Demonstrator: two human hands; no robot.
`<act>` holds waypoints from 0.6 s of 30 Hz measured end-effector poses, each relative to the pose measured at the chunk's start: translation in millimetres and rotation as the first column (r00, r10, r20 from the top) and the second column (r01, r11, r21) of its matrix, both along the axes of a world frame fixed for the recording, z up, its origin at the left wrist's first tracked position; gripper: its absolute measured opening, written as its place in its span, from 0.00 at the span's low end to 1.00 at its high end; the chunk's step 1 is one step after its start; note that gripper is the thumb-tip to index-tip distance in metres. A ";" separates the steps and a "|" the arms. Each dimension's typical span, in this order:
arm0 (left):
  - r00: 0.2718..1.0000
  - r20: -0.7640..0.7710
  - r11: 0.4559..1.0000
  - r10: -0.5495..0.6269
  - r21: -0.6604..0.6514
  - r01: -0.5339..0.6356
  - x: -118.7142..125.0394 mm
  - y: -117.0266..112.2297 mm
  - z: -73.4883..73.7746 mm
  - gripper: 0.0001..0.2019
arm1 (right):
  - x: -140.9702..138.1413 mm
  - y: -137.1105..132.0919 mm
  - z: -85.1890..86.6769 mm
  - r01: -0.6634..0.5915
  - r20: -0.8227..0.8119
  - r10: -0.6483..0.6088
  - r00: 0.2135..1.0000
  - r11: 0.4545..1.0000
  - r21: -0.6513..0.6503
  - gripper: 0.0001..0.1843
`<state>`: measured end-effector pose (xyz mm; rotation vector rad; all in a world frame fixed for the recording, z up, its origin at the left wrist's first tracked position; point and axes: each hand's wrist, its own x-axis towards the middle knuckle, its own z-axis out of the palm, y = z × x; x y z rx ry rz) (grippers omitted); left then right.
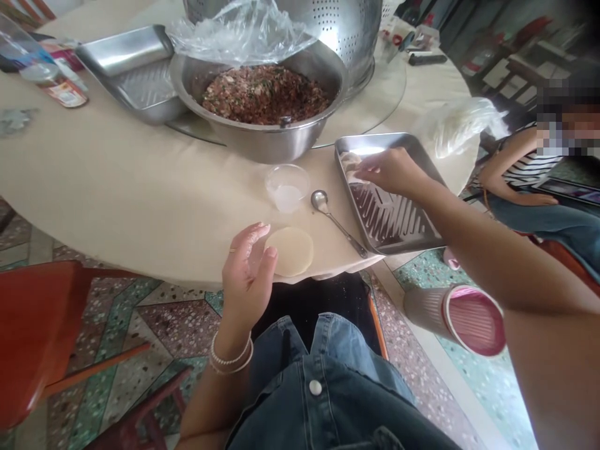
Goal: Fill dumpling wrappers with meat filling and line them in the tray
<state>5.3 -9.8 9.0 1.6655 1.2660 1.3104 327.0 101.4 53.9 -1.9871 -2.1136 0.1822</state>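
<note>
My right hand (394, 171) reaches into the left back corner of a metal tray (424, 242), its fingers closed on a pale folded dumpling (349, 164). The fingers partly cover the dumpling. At the table's front edge my left hand (246, 269) is empty, thumb and fingers apart, beside a round dumpling wrapper (293, 251). Whether there is more than one wrapper I cannot tell. A metal spoon (335, 220) lies between the wrapper and the tray. Behind the wrapper stands a small clear bowl (287, 189) with whitish contents.
A large steel bowl (276, 144) of meat filling (262, 94) stands behind, partly under a plastic bag (248, 34). Another metal tray (140, 81), a colander (347, 31) and a bagged item (462, 125) surround it. A bin (452, 319) and a seated person (520, 165) are at right.
</note>
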 end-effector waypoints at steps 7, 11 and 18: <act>0.896 -0.438 0.981 0.068 0.191 0.019 1.8 10.6 -9.2 0.16 | 0.4 -6.0 12.6 -0.021 0.028 0.020 0.999 0.998 0.051 0.12; 0.881 -0.472 0.977 0.036 0.201 0.068 2.8 11.1 -12.6 0.14 | -41.6 -52.5 30.0 -0.154 -0.060 0.176 0.983 0.951 0.270 0.13; 0.866 -0.491 0.972 0.100 0.236 0.021 4.5 12.9 -13.2 0.12 | -135.6 -114.5 -14.2 -0.407 -0.039 0.419 0.907 0.896 0.177 0.21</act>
